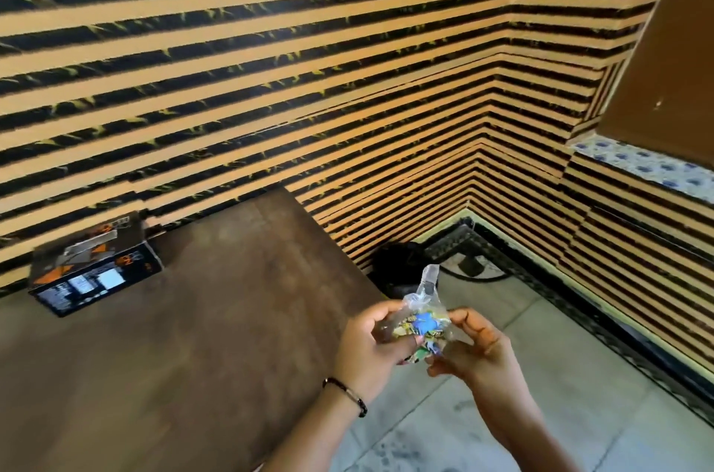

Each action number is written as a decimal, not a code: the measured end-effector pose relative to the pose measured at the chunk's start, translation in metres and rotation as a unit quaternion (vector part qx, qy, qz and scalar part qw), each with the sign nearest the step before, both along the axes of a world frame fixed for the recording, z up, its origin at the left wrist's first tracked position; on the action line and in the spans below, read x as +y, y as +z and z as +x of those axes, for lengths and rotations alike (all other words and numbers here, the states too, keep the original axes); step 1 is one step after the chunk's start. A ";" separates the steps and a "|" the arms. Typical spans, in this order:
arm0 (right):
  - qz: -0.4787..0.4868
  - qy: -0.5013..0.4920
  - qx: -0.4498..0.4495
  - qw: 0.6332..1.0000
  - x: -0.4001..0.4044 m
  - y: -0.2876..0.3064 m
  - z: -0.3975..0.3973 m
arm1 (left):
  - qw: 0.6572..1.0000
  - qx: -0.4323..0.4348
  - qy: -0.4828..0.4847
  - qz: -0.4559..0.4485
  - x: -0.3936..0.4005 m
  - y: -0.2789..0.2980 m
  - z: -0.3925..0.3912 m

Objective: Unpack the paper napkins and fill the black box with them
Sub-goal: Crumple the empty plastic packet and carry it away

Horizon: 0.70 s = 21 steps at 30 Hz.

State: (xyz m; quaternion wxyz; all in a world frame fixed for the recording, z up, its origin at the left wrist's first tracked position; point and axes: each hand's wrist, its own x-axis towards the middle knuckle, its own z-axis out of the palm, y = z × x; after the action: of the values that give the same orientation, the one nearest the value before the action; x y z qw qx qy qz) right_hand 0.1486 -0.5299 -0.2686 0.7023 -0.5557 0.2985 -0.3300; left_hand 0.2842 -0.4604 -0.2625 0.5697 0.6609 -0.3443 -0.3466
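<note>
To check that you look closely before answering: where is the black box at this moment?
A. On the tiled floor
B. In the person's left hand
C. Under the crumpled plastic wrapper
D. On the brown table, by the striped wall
D: the black box lies on the brown table close to the striped wall, well away from the left hand and right hand, which both grip the plastic wrapper.

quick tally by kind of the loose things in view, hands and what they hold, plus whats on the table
Hands: 2, the left hand and the right hand
Plastic packets: 1, the clear napkin packet held between both hands
Boxes: 1, the black box on the brown table
Bracelets: 1, the dark bracelet on the left wrist
Total: 5
</note>
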 end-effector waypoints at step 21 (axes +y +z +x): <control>-0.054 -0.077 0.060 0.994 -0.183 0.006 0.017 | 0.986 0.153 -0.061 0.007 -0.196 -0.006 0.029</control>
State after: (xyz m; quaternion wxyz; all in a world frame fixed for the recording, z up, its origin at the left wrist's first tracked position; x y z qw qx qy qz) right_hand 0.1657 -0.7134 -0.2626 0.6244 -0.5869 0.3637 -0.3652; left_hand 0.3128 -0.6565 -0.2685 0.5885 0.5817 -0.2902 -0.4807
